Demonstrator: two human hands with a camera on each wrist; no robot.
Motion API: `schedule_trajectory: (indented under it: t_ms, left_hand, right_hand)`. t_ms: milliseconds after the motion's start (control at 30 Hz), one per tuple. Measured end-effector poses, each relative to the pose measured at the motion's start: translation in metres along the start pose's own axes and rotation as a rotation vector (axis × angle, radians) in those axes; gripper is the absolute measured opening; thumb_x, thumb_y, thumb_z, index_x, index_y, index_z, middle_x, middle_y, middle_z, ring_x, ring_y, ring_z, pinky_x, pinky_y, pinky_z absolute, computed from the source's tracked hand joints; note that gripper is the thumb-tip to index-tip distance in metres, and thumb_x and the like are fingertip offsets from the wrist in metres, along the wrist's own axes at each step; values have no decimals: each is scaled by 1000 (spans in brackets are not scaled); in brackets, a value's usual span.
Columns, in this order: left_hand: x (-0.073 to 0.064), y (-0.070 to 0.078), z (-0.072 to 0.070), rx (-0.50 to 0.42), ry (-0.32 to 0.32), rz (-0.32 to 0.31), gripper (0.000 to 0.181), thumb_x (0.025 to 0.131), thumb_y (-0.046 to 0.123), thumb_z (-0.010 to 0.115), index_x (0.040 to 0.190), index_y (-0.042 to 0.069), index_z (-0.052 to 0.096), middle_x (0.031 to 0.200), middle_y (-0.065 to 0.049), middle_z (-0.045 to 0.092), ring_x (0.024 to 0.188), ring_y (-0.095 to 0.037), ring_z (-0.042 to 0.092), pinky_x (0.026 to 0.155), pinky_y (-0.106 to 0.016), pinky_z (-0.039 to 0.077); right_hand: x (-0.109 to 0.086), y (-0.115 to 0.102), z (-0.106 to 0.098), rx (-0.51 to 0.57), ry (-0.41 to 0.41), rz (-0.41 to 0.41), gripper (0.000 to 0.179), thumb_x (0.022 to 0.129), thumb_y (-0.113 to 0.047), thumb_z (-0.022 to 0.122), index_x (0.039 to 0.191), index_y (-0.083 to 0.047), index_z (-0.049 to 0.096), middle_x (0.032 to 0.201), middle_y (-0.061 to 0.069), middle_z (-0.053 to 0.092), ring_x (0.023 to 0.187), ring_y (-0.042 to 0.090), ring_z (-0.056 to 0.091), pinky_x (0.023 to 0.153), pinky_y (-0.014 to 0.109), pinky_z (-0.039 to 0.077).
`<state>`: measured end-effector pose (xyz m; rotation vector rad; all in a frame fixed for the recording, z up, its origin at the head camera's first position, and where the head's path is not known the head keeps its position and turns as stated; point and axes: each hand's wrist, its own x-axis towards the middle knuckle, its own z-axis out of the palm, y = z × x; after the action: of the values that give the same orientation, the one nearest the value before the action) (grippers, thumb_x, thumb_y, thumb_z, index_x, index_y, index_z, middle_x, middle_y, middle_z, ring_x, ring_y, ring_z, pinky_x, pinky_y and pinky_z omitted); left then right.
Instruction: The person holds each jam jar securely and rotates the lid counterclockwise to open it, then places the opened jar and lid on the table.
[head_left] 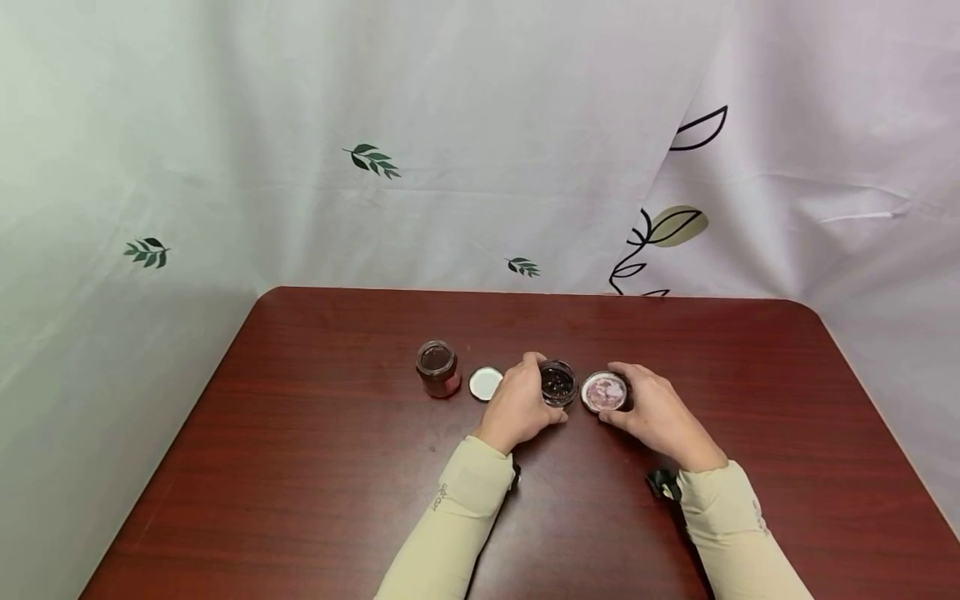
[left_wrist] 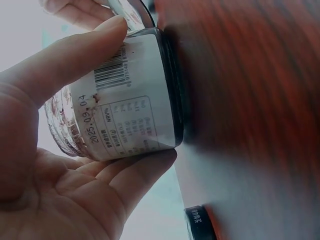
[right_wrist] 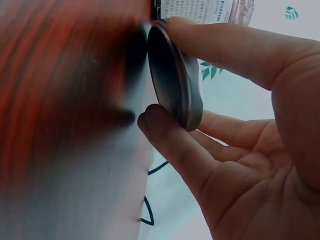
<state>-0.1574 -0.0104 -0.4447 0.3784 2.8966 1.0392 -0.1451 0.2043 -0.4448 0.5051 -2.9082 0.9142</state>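
My left hand grips an uncovered glass jar with dark contents, thumb on one side and fingers on the other. In the left wrist view the jar's white label shows a barcode and a printed date, and brown smears coat the glass near the mouth. To its right my right hand pinches a round jar lid by its edge, smeared pale inner face up. The right wrist view shows the lid slightly tilted, its dark outer side close over the table.
A second glass jar, dark brown inside and without a lid, stands to the left on the brown table. Another lid, white inside up, lies between that jar and my left hand. A pale patterned curtain hangs behind the table.
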Motion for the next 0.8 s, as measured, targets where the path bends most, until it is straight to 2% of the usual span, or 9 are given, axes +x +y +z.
schedule_trajectory:
  t_ms: [367,800]
  left_hand:
    - [-1,3,-1,-2,-4,-24,80,62,20,97,126,3,52,110,-17,70,100,-29,68,88,-39,54]
    - [0,4,0,2,-7,-29,79,63,20,97,125,2,52,109,-16,70,100,-30,68,88,-39,53]
  right_hand:
    - [-2,7,6,-57,8,3,66,75,-12,85,129,12,56,121,29,62,113,44,60,97,56,46]
    - [-2,5,7,-76,1,0,62,71,-9,86,123,11,60,115,28,65,110,45,59,96,57,45]
